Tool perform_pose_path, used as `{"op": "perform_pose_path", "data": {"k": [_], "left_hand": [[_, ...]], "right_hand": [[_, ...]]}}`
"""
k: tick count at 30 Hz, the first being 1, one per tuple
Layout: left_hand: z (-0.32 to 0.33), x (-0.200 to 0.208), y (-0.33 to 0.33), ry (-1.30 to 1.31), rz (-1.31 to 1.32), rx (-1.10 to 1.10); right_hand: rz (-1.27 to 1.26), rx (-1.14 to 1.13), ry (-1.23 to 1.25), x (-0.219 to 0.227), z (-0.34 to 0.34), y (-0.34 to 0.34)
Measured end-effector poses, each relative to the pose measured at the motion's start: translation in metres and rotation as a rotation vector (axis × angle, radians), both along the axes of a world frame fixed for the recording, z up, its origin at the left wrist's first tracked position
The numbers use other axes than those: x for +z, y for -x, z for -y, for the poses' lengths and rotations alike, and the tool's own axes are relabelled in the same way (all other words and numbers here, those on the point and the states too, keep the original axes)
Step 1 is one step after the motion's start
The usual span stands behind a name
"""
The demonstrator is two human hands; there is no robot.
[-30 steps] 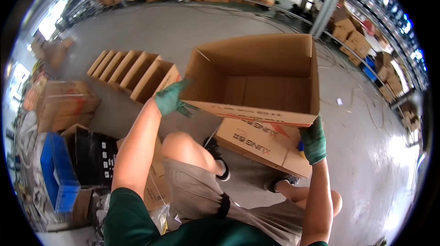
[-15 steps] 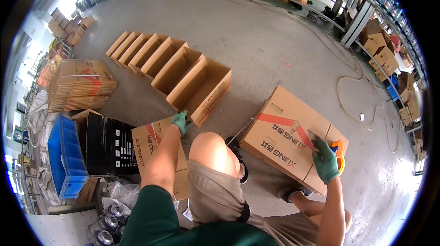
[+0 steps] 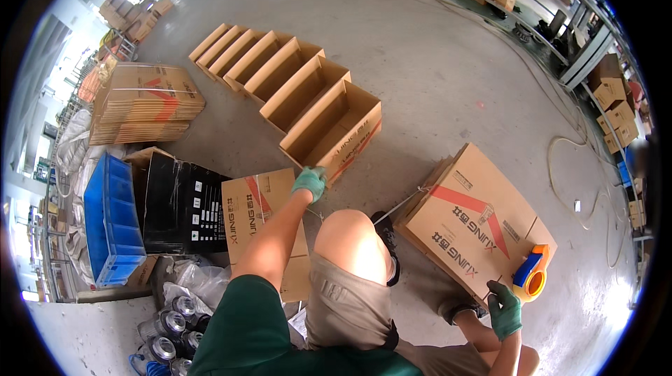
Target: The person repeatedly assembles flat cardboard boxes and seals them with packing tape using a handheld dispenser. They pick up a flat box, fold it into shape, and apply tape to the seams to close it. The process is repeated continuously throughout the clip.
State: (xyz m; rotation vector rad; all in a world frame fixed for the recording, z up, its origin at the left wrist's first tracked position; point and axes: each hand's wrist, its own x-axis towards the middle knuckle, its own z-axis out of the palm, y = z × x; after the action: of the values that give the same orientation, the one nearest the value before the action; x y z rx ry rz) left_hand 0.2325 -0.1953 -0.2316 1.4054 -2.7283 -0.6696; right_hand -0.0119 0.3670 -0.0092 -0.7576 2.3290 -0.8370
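My left hand (image 3: 310,183), in a green glove, is closed at the near left corner of the closest open carton (image 3: 327,127). That carton stands at the near end of a row of several upright, open-topped cartons (image 3: 271,61). On my right, flattened brown cartons (image 3: 483,215) with a red stripe lie in a stack beside my leg. My gloved right hand (image 3: 505,311) is at the stack's near edge, its fingers curled against the top carton's border. Next to it, an orange and blue tape dispenser (image 3: 532,274) rests on the top carton.
To the left are a tied bundle of flattened cartons (image 3: 147,103), a blue crate (image 3: 115,222) and a black box (image 3: 183,204). Another striped carton (image 3: 269,194) is under my left forearm. Clear-topped metal canisters (image 3: 168,323) stand at lower left; a hose (image 3: 553,173) crosses the floor at right.
My right hand has moved from the top carton's surface beside the tape dispenser to the stack's near edge. My left hand stays at the closest open carton's corner. The whole view has shifted.
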Motion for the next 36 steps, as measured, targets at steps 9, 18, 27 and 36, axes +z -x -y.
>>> {"op": "perform_pose_path", "data": {"k": [9, 18, 27, 36], "left_hand": [[0.097, -0.009, 0.014, -0.09, -0.037, 0.254], [0.185, -0.018, 0.011, 0.134, 0.687, -0.218], [0.072, 0.091, 0.141, -0.551, -0.006, -0.322], [-0.172, 0.125, 0.269, -0.377, 0.29, -0.573]], "right_hand": [[-0.005, -0.021, -0.024, -0.015, -0.003, 0.003], [-0.165, 0.005, -0.065, 0.012, -0.002, 0.01], [-0.427, -0.106, -0.49, 0.022, -0.03, 0.068], [-0.272, -0.076, -0.54, -0.033, -0.048, 0.088]]}}
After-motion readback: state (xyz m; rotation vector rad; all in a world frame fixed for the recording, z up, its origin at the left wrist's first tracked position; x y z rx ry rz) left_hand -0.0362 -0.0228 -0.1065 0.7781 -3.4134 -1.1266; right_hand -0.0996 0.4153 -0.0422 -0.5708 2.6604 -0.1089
